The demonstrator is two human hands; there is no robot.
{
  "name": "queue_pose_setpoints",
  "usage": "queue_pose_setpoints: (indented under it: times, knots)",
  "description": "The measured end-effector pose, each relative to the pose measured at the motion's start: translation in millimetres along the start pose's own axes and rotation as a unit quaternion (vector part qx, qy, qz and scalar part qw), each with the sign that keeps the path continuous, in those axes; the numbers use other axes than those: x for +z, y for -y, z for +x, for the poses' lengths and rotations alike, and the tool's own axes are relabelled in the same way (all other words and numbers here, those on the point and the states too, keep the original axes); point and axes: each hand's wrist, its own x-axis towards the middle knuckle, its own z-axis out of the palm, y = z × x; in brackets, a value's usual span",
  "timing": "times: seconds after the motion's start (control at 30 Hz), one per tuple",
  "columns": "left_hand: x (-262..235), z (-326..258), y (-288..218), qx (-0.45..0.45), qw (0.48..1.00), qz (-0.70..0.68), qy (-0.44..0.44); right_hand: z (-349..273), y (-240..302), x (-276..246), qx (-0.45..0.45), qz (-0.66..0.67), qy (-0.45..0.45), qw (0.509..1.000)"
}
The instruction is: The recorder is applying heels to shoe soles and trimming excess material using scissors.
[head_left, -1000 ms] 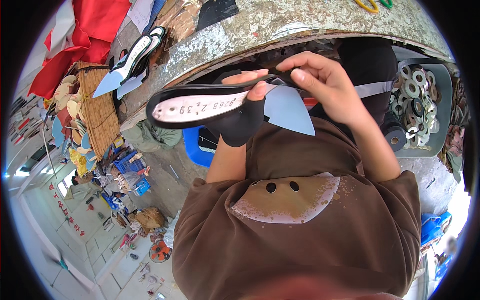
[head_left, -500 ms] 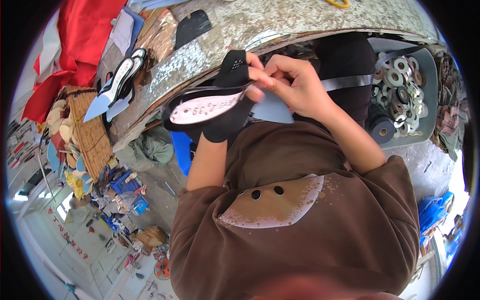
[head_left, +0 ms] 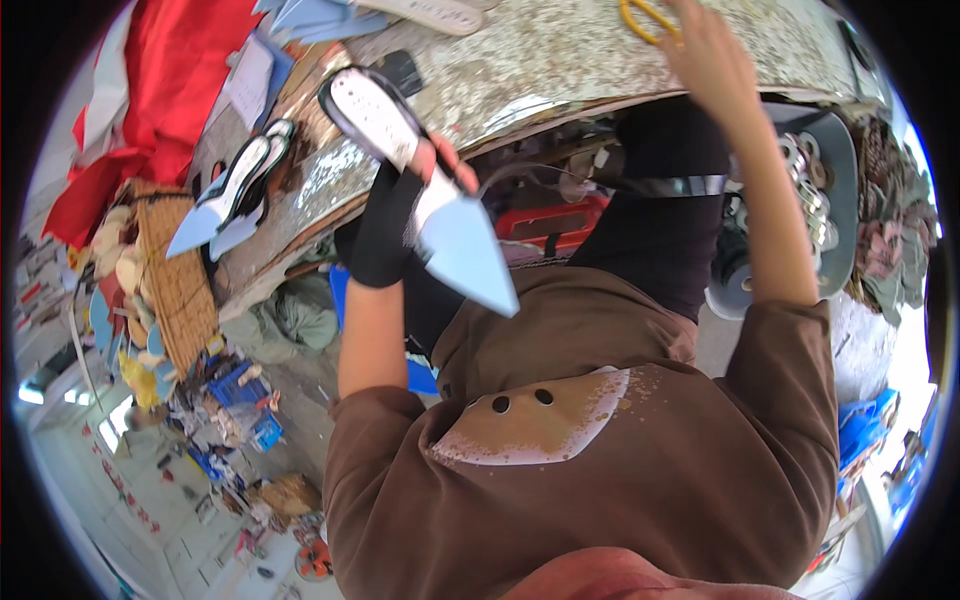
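My left hand, in a black fingerless glove, grips an insole with a white face, a black edge and a light blue toe part, above my lap at the table's front edge. A thin black tape runs rightward from near this insole across my lap. My right hand is stretched over the far part of the table with its fingers extended. Its fingertips are beside a yellow loop handle, which looks like that of scissors; whether they touch it I cannot tell.
A stack of similar insoles lies at the table's left edge, near red cloth. Light blue pieces and a pale sole lie at the back. A grey bin of tape rolls stands right of my legs.
My left hand has raised the insole, turning its black-edged end away from me. My right hand has left the insole and reached far right to the yellow handle.
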Motion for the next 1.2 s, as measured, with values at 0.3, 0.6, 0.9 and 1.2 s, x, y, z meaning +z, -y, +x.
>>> queue_pose_setpoints:
  times: [0.3,0.6,0.9,1.2]
  knots:
    - [23.5,13.4,14.5,0.097,0.989,0.011,-0.110,51.2,-33.0,10.8,-0.111,-0.171,0.136,0.970]
    - [10.7,9.3,38.1,0.252,0.822,0.359,-0.364,-107.9,116.9,-68.7,0.158,0.586,0.351,0.712]
    - [27.0,14.3,37.3,0.541,0.546,0.625,-0.136,-134.5,146.4,-56.4,0.203,0.503,0.472,0.695]
    - [30.6,4.6,32.2,0.545,0.488,0.681,-0.043,-141.9,140.0,-51.8,0.225,0.570,0.470,0.635]
